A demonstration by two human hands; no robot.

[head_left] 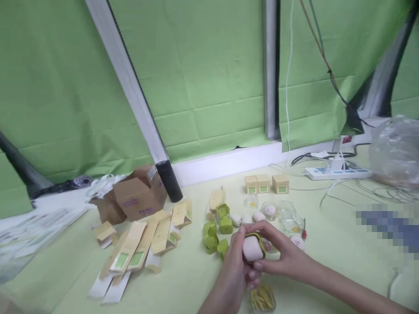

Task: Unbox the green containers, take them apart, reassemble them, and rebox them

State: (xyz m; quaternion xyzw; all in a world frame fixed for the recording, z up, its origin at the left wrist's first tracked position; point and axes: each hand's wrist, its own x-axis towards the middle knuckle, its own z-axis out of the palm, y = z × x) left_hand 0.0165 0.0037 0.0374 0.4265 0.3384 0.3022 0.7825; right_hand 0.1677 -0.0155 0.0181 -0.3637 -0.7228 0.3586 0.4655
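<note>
Both hands are closed around a small whitish rounded piece (253, 248) with a green cup rim around its upper and right side. My left hand (236, 257) grips it from the left, with the thumb up along its edge. My right hand (278, 248) pinches it from the right between thumb and fingers. Just left of the hands are several green cups (210, 237), some of them nested or tipped. Beyond the fingers lie whitish-pink pieces (258, 216) and clear containers (287, 213). Below the hands sits a clear square container of thin yellow pieces (262, 298).
Flat and part-folded cardboard cartons (135, 244) spread across the left. An opened brown box (137, 196) stands behind them, beside a black cylinder (169, 181). Small folded boxes (280, 184) are at the back. A power strip (337, 173), cables and a plastic bag (396, 150) lie right.
</note>
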